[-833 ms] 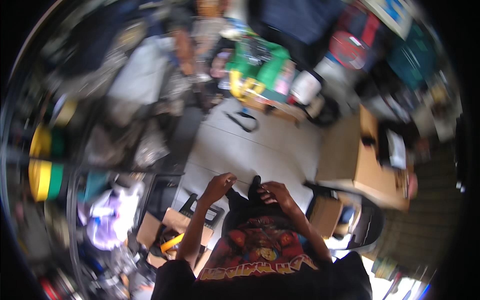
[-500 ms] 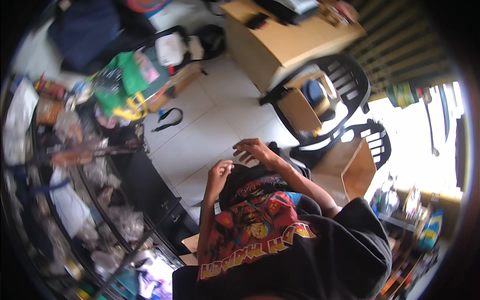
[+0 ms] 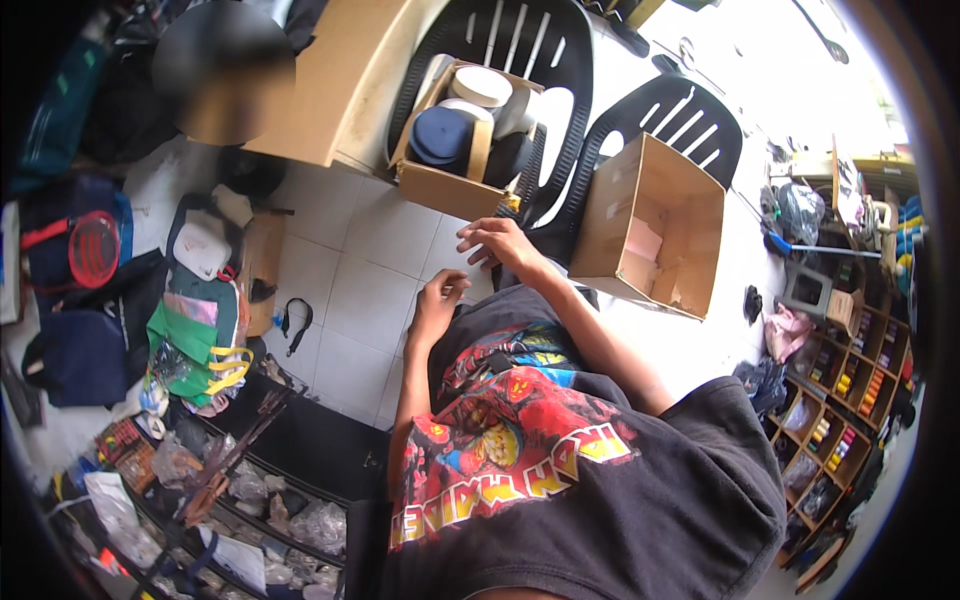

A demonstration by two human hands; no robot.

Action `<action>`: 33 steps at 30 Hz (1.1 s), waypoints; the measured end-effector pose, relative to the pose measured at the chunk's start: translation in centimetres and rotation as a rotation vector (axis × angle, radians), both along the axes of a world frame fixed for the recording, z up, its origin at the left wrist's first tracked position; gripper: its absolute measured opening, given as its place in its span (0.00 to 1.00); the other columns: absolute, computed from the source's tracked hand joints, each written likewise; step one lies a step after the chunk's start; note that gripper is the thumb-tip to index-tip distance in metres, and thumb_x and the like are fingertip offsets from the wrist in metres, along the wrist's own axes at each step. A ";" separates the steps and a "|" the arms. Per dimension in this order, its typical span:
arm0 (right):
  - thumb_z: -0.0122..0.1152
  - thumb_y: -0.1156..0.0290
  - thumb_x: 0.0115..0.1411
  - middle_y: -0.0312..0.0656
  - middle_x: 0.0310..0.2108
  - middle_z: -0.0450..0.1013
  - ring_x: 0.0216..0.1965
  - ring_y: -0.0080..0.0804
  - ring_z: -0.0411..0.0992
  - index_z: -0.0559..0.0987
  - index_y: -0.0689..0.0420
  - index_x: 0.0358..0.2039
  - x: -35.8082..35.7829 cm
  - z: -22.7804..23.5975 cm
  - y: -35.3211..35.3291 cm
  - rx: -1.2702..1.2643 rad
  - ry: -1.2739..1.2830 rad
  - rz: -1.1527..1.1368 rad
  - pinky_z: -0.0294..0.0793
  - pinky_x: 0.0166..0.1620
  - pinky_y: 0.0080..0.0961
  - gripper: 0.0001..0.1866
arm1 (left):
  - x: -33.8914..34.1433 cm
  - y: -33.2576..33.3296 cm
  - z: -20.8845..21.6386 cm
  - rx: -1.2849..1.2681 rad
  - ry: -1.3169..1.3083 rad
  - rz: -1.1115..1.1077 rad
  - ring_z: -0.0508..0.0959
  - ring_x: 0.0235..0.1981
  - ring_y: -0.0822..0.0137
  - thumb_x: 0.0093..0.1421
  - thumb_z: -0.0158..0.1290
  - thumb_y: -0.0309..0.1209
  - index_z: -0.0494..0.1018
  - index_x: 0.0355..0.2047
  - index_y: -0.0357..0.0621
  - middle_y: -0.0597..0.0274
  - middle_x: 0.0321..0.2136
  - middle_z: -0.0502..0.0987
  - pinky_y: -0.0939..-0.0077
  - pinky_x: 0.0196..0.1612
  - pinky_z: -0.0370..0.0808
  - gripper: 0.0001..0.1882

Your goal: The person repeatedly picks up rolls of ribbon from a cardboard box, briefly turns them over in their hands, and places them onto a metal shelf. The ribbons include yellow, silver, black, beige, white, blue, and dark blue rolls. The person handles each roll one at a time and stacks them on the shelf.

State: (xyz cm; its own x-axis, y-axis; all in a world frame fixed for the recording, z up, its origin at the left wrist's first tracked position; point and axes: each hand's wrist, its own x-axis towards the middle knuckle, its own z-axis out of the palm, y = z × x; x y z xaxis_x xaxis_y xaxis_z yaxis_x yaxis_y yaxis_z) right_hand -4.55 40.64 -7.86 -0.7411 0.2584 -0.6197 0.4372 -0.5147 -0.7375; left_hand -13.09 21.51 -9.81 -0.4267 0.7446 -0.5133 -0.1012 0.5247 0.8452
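Note:
My left hand (image 3: 438,303) hovers over my lap, its fingers loosely curled with nothing seen in them. A little higher and to its right, my right hand (image 3: 500,245) is held palm down with bent, parted fingers, also without anything in it. Beyond the right hand stands a cardboard box (image 3: 450,192) on a black slatted chair (image 3: 575,90). Round, flat-sided blue and white pieces (image 3: 440,135) that look like rolls fill it. An open cardboard box (image 3: 615,225) lies tilted on a second black chair (image 3: 712,125), to the right; neither hand visibly touches the boxes.
A wooden desk (image 3: 345,80) stands ahead, beside a blurred round patch at upper left. Bags, including a green one (image 3: 180,345), and a black strap (image 3: 296,325) lie on the left. Shelves with plastic-wrapped goods (image 3: 315,520) are lower left; a rack of thread spools (image 3: 850,390) is at right.
My view has turned to the right, so the chairs and boxes now sit nearer the middle and the spool rack shows. Both hands keep nearly the same pose, slightly higher in view.

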 end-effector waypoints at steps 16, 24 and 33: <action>0.59 0.63 0.55 0.52 0.36 0.79 0.35 0.41 0.80 0.82 0.63 0.40 0.6 -12.7 12.4 0.396 -0.315 0.000 0.77 0.39 0.30 0.18 | -7.1 -7.6 -13.4 -0.399 0.100 0.148 0.80 0.27 0.65 0.64 0.53 0.35 0.76 0.40 0.41 0.56 0.32 0.82 0.69 0.31 0.76 0.11; 0.65 0.58 0.50 0.56 0.39 0.78 0.39 0.44 0.79 0.72 0.68 0.54 -3.5 -20.1 22.6 0.524 -0.745 0.003 0.78 0.41 0.34 0.35 | -5.1 -14.1 -15.7 -0.645 0.121 -0.242 0.82 0.28 0.58 0.64 0.48 0.37 0.77 0.38 0.38 0.49 0.31 0.81 0.66 0.29 0.77 0.15; 0.66 0.51 0.49 0.69 0.53 0.68 0.57 0.60 0.67 0.67 0.76 0.54 -7.3 -24.1 29.8 0.696 -0.777 -0.014 0.68 0.59 0.42 0.43 | -15.5 -3.1 -9.7 -0.587 -0.172 0.346 0.81 0.33 0.68 0.67 0.48 0.37 0.73 0.48 0.41 0.56 0.39 0.81 0.73 0.36 0.77 0.15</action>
